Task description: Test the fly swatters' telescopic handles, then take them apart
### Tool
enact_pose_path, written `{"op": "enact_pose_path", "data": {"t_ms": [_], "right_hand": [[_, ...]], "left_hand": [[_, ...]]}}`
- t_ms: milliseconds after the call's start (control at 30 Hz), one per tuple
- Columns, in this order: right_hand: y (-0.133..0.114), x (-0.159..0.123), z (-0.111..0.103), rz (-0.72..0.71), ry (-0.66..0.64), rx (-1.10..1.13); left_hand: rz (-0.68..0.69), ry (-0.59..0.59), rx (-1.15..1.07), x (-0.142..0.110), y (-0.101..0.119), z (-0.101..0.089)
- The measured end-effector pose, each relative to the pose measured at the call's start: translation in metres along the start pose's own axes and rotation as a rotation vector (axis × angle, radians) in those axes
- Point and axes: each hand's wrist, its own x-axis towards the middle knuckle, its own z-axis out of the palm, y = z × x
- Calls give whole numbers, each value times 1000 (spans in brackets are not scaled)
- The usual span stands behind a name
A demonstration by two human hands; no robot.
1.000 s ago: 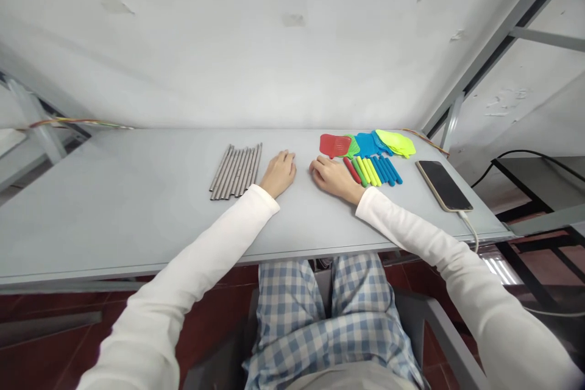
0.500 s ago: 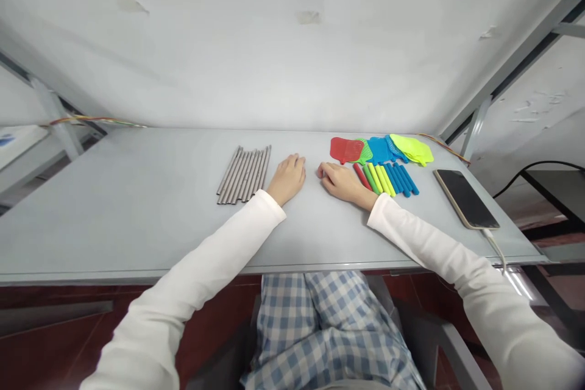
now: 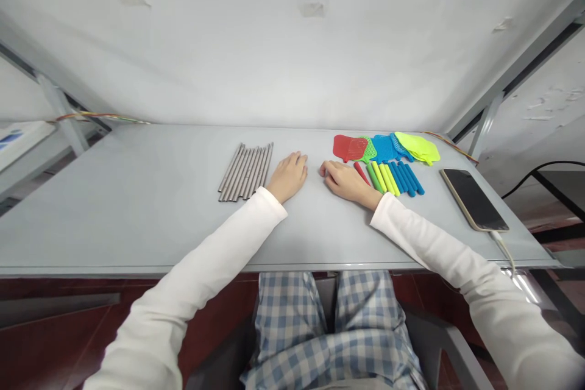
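Note:
My left hand [image 3: 287, 177] rests palm down on the grey table, fingers loosely bent and slightly apart, holding nothing. Just left of it lies a row of silver metal rods [image 3: 245, 172], side by side. My right hand [image 3: 348, 183] lies on its side with the fingers curled in and nothing visible in them. Beside its wrist are short coloured handles: red [image 3: 361, 173], green [image 3: 376, 177], yellow [image 3: 388, 179] and blue [image 3: 406, 178]. Behind these, flat perforated plastic fly swatter heads overlap, in red [image 3: 350, 147], green [image 3: 367, 150], blue [image 3: 385, 147] and yellow [image 3: 418, 147].
A phone [image 3: 475, 199] with a white charging cable [image 3: 503, 248] lies at the table's right side. The table [image 3: 137, 207] meets a white wall [image 3: 237, 61] at the back. Metal frame posts [image 3: 61, 111] and thin wires [image 3: 100, 114] stand at the sides.
The view has shifted slightly, and my knees have moved apart under the table. Both hands and the parts on the table stay in place.

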Motion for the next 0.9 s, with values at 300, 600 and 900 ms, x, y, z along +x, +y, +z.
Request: {"op": "enact_pose_path", "data": {"t_ms": [300, 600, 900], "right_hand": [[2, -2, -1, -21, -9, 7], [-10, -5, -8, 129, 90, -349], [11, -18, -16, 449, 213, -414]], "left_hand": [[-163, 39, 82, -3, -6, -25], [-444, 267, 185, -7, -32, -22], [-301, 52, 99, -1, -10, -30]]}}
